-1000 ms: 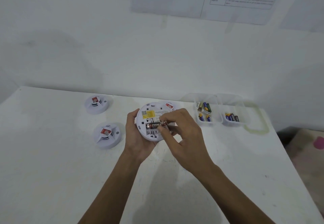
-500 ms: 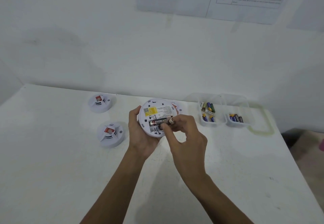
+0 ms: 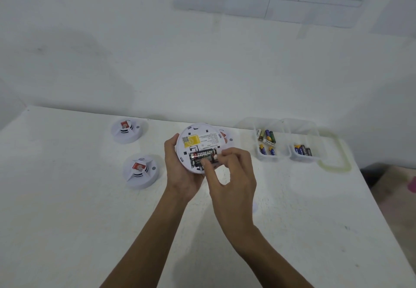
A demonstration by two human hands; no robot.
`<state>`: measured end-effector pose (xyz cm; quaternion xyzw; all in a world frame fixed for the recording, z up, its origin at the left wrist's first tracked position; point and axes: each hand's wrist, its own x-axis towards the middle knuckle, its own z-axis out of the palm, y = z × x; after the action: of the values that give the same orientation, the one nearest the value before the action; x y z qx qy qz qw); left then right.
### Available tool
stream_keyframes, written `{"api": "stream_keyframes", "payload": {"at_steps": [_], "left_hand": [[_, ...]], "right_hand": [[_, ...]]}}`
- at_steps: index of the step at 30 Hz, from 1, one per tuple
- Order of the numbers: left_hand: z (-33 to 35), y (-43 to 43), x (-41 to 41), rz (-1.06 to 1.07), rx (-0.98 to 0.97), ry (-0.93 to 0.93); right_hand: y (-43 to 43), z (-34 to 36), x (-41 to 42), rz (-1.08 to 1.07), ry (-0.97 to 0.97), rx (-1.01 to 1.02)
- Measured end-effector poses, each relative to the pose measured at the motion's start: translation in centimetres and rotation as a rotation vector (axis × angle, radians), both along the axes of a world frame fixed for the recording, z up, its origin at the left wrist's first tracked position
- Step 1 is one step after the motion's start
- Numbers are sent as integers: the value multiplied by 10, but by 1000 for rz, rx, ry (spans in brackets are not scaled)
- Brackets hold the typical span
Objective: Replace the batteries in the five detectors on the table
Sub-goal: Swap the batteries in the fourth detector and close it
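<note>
My left hand grips a round white detector by its left rim, its back tilted toward me with a yellow label. A black battery lies in its open compartment. My right hand pinches a second battery at the compartment's lower right, thumb and fingertips curled round it; most of that battery is hidden. Two more white detectors stand on the table: one far left, one nearer. Another detector peeks out behind the held one.
Two clear plastic tubs sit at the right: the left tub holds several mixed batteries, the right tub holds a few dark ones. A clear lid with a greenish seal lies beside them. The wall rises behind the table.
My right hand's fingers slid from the battery's right end down to the compartment's lower right edge. The detector stays in my left hand, and the view shifted slightly.
</note>
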<state>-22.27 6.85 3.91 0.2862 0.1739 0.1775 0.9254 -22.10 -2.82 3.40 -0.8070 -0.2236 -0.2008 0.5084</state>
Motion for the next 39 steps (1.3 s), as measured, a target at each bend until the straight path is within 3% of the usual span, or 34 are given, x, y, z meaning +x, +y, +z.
{"api": "stream_keyframes", "payload": {"at_steps": [11,18,23,27,31,39], "left_hand": [[-11,10,2,-44,3,19],[-26,18,4,-25,-45,32],[-31,20,2,-57,-40,-18],[-38,22,-1,-90,-29,0],[-43,20,-1,-168,-41,-76],[-41,16,-3,-190,-65,-75]], "right_hand": [[-4,-14,6,6,-230,-174],[-23,-9,20,182,-164,-103],[-44,-8,35,118,-31,-29],[-65,-31,60,58,370,-398],[-74,-58,67,72,578,-785],[-66,-85,57,-34,535,-1045]]}}
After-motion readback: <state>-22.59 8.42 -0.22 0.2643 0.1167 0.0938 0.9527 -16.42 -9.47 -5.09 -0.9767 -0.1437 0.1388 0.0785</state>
